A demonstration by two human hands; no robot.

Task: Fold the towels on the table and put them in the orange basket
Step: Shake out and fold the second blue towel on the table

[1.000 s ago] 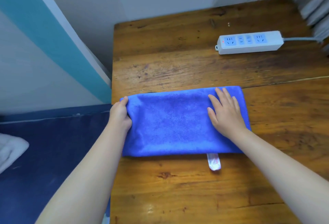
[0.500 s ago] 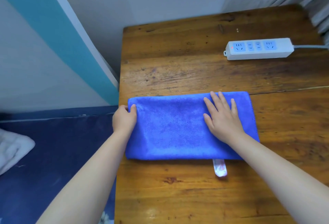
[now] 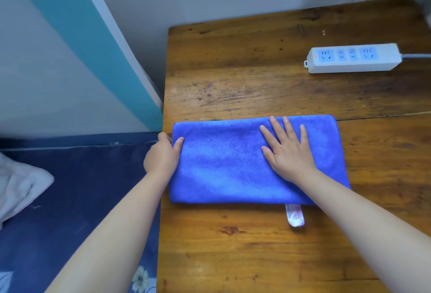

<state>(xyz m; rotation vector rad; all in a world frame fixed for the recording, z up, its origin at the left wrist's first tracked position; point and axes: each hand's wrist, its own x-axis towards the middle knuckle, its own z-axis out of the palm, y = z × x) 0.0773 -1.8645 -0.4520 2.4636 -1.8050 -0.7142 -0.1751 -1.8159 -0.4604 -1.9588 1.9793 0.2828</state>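
Blue microfibre towel, folded into a long rectangle, lies flat on the wooden table with its long axis running left to right. Its left short edge sits at the table's left edge. A small white care label sticks out from under the near long edge, right of centre, and rests on the wood.

Left hand: positioned at the towel's left short edge. The thumb lies on the top face of the towel; the remaining fingers curl round the edge, pinching the fabric between thumb and fingers. How far those fingers reach beneath cannot be told.

Right hand: placed palm down on the right half of the towel. All fingers are straight and spread apart, pointing toward the far long edge, with the fingertips just short of that edge. The hand presses flat on the fabric and grasps nothing.

White power strip: rests on the far right part of the table, well apart from the towel, with its grey cable leaving the view at the right.

Left of the table lies a dark blue surface bearing a white cloth at the left border of the view.
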